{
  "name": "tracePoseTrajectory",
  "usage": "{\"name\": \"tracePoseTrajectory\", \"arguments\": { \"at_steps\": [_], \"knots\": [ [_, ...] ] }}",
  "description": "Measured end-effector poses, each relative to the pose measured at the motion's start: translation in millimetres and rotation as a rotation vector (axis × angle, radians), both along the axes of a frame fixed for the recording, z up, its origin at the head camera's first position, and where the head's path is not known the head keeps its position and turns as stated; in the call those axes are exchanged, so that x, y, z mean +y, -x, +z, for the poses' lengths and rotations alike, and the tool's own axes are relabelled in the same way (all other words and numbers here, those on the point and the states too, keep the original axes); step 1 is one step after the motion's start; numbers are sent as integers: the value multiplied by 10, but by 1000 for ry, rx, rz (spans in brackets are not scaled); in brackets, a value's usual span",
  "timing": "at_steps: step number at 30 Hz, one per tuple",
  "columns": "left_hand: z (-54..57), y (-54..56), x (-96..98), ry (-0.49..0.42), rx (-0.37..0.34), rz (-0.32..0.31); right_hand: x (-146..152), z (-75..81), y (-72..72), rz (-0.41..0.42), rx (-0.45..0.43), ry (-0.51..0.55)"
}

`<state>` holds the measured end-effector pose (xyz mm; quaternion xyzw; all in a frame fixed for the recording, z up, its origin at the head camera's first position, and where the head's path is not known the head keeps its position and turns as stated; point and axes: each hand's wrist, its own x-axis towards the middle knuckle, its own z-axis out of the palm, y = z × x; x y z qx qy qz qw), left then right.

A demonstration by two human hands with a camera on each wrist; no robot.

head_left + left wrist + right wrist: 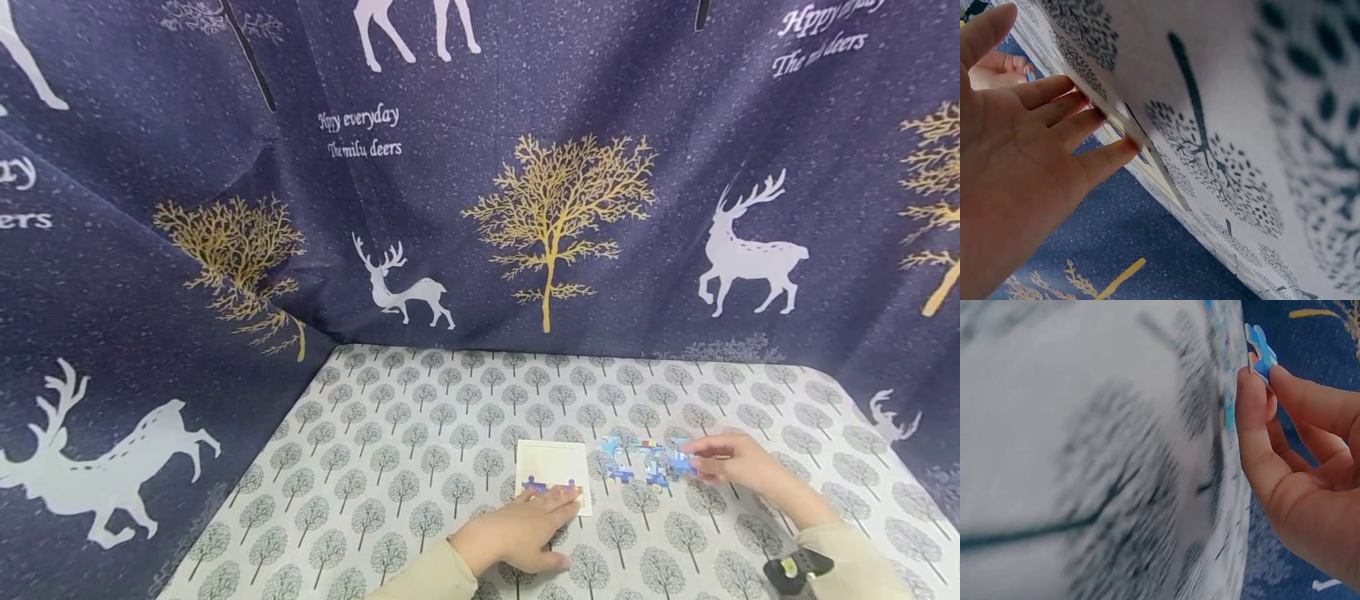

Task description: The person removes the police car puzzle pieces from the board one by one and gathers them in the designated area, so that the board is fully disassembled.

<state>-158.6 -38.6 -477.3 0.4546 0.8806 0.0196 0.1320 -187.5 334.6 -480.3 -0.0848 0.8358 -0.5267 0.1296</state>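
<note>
A white puzzle tray point(551, 454) lies on the table with a row of purple-blue puzzle pieces point(534, 483) along its near part. My left hand point(521, 533) rests on the tray's near side, fingers extended over those pieces; the left wrist view shows the straight fingertips touching the tray edge point(1159, 172). To the right, my right hand point(731, 461) pinches a blue puzzle piece point(1261, 353) between thumb and finger, lifted off the cloth. Between the tray and that hand lie several loose blue puzzle pieces point(618, 458) with bits of red and yellow.
A white cloth point(375, 508) printed with grey trees covers the table. Behind it and at the left hangs a dark blue curtain point(450, 192) with white deer and golden trees. A dark watch-like band point(798, 571) is on the right wrist.
</note>
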Motion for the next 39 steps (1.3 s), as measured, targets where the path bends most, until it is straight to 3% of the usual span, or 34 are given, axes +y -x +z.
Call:
{"name": "tracePoseTrajectory", "arguments": {
  "at_steps": [8,14,25,33,39],
  "knots": [
    [49,-31,-13,-10,-43,0,108,-36,-120,15,-36,-43],
    [52,-39,-12,-2,-29,-1,93,-39,-124,3,-23,-91],
    [5,-30,3,7,-34,3,90,-81,-95,9,106,-182],
    [8,-82,55,40,79,-11,40,-80,-101,4,205,-243],
    [14,-132,88,57,153,-20,-25,40,-82,-17,254,-273]
  ]
}}
